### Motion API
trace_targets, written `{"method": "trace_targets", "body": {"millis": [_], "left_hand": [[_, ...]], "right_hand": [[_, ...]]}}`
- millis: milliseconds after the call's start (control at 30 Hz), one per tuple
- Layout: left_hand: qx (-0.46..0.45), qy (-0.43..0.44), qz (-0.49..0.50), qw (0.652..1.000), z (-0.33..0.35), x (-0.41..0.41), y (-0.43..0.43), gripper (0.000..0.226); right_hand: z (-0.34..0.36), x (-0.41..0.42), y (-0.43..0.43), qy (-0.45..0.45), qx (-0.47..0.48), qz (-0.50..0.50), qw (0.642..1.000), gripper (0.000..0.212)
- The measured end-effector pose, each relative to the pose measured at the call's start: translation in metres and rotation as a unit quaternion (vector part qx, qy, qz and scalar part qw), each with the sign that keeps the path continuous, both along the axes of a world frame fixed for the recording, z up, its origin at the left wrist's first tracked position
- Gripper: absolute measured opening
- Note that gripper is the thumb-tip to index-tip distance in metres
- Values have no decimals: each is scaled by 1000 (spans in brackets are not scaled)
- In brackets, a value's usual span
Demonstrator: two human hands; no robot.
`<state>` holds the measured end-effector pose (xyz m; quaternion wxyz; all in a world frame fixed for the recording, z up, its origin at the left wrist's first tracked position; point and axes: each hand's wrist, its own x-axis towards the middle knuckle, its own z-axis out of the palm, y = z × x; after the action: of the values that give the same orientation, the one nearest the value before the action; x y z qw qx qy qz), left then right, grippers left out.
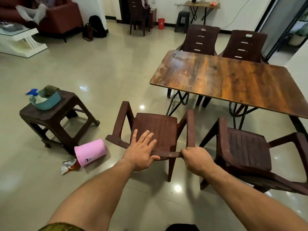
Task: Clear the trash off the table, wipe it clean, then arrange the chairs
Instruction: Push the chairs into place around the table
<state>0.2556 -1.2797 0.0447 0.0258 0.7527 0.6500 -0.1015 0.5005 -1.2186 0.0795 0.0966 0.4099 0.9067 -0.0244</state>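
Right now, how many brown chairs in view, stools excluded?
5. Far-left chair and far-right chair behind the table; held chair, gripped by left hand and right hand; near-right chair; background chair by the far wall. Others may be off-frame.

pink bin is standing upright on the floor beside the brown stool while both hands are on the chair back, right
Not quite. In the head view the pink bin is lying on its side, not standing upright. The rest holds: it is on the floor beside the brown stool, and the left hand and right hand are both on the chair back.
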Motion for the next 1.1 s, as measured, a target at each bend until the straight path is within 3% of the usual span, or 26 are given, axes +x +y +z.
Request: {"method": "trace_targets", "body": {"millis": [133, 333, 500, 800, 967, 1100], "left_hand": [[-40, -10, 5, 999, -11, 38, -1, 85], [-69, -38, 46, 996, -11, 94, 23, 79], [-91, -65, 101, 989, -7, 93, 25, 67], [-121, -93, 72, 986, -2, 61, 53, 70], [-126, -75, 37, 989, -2, 43, 61, 79], [-121, -76, 38, 989, 5, 41, 73, 79]], "right_hand": [[-9, 33, 0, -21, -12, -13, 1000, 17], [-18, 84, 12, 35, -13, -85, 996, 19], [-21, 76, 11, 30, 0, -77, 997, 20], [-20, 59, 29, 40, -12, -88, 995, 24], [-38, 37, 28, 46, -80, -109, 990, 54], [-32, 33, 37, 26, -55, -113, 992, 50]]}}
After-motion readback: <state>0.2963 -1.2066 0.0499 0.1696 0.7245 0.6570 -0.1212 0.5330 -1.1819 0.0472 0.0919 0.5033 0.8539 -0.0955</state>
